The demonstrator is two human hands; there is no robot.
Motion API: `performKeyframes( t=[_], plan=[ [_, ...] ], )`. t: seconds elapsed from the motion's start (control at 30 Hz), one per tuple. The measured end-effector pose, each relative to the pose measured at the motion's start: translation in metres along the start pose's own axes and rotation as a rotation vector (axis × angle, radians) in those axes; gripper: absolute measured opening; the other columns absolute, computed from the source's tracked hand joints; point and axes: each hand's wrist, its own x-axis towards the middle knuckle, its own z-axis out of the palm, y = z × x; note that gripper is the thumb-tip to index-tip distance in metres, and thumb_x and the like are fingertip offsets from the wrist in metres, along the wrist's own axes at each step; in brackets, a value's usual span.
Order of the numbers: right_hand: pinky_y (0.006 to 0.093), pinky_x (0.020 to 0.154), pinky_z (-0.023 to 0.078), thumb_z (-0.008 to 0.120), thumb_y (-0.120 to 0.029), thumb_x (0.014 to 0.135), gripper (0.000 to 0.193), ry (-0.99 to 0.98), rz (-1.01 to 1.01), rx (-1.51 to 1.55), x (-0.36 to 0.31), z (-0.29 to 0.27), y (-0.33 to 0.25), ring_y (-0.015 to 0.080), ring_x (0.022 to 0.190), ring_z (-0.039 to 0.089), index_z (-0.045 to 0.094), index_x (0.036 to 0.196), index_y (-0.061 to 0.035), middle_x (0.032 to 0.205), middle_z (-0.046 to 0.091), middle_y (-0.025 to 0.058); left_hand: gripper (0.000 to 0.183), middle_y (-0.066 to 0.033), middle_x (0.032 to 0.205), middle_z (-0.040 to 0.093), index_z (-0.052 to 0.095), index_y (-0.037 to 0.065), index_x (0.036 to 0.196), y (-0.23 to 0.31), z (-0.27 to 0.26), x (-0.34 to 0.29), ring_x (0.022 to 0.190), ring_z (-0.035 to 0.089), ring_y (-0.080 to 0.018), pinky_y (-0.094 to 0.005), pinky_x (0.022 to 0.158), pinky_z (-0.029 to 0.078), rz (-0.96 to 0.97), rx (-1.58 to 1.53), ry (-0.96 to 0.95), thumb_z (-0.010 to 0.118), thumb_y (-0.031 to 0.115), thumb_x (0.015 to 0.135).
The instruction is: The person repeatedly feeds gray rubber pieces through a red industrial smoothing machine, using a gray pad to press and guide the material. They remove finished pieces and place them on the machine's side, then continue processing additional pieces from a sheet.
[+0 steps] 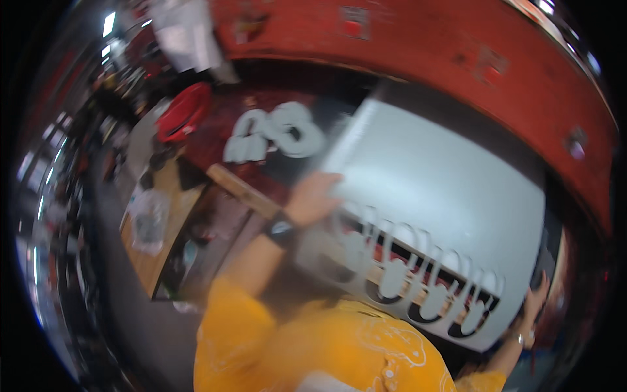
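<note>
Nearest is the wearer's yellow shirt [320, 346], close against the front of a broad pale sheet [437, 183], which lies in front of the body and fills the middle and right of the view, its near edge tilted down to the right. Along that edge runs a row of long looped cut-outs [392, 277], with dark and reddish surface showing through the gaps. The right hand [537, 300], a silvery band [521, 338] on its wrist, is at the sheet's right edge, fingers bent; whether they pinch it or only touch it, I cannot tell. The left hand [317, 198], wearing a dark watch [279, 228], reaches to the opposite edge with its fingers lying toward the sheet; blur hides whether they grip. Hands so far apart on opposite sides probably keep the wide sheet level and steady. Just left of that wrist lies a wooden strip [245, 189]. Beyond it, white looped pieces [297, 130] sit in a loose cluster on a dark red surface [219, 140], beside the sheet, perhaps to stay within reach. Further left are a clear plastic bag [150, 219] on a wooden board [155, 264] and a red rounded object [186, 112]. Farthest, a red machine beam [418, 46] carrying a red button [353, 28] spans the back.
</note>
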Motion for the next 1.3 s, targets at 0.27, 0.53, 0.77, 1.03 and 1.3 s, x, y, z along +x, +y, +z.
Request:
performKeyframes(
  t=[0.27,0.53,0.77,1.03,1.3],
  plan=[
    [0.0333,0.099,0.041,0.063,-0.011,0.078,0.058,-0.109,0.083,0.709,0.032,-0.049,-0.078,0.0258,0.113,0.054,0.052,0.133,-0.0006,0.129,0.055,0.0167,0.038,-0.0143,0.101,0.056,0.063,0.007,0.108,-0.007,-0.003,0.008,0.095,0.056,-0.0305,-0.0381,0.082,0.047,0.045,-0.065,-0.060,0.068,0.020,0.073],
    [0.0409,0.109,0.031,0.074,-0.024,0.059,0.068,-0.314,-0.161,0.710,-0.015,-0.031,-0.419,0.0318,0.132,0.042,0.062,0.124,-0.0065,0.139,0.047,0.0232,0.033,-0.0107,0.109,0.057,0.066,0.009,0.104,-0.014,0.011,0.027,0.104,0.051,-0.0315,-0.0404,0.091,0.042,0.257,-0.222,-0.020,0.072,0.017,0.072],
    [0.0514,0.098,0.038,0.072,-0.020,0.062,0.056,-0.224,-0.487,0.377,-0.017,0.038,-0.550,0.0477,0.116,0.044,0.065,0.117,-0.0161,0.135,0.048,0.0218,0.029,-0.0085,0.106,0.058,0.067,0.011,0.098,-0.016,0.014,0.027,0.102,0.052,-0.0297,-0.0402,0.088,0.042,0.218,-0.279,0.010,0.074,0.017,0.070],
    [0.0556,0.100,0.031,0.073,-0.024,0.068,0.055,-0.230,-0.398,0.175,-0.028,0.063,-0.578,0.0518,0.121,0.036,0.062,0.121,-0.0194,0.142,0.042,0.0184,0.028,-0.0074,0.107,0.057,0.067,0.012,0.097,-0.016,0.010,0.026,0.102,0.051,-0.0287,-0.0405,0.087,0.041,0.189,-0.318,-0.023,0.074,0.016,0.070],
    [0.0540,0.103,0.031,0.071,-0.023,0.073,0.054,-0.269,-0.444,0.137,-0.034,0.058,-0.576,0.0512,0.126,0.034,0.059,0.126,-0.0175,0.142,0.042,0.0194,0.027,-0.0074,0.107,0.057,0.066,0.011,0.095,-0.016,0.008,0.031,0.101,0.052,-0.0292,-0.0401,0.085,0.041,0.184,-0.331,-0.034,0.074,0.015,0.070]
  ],
)
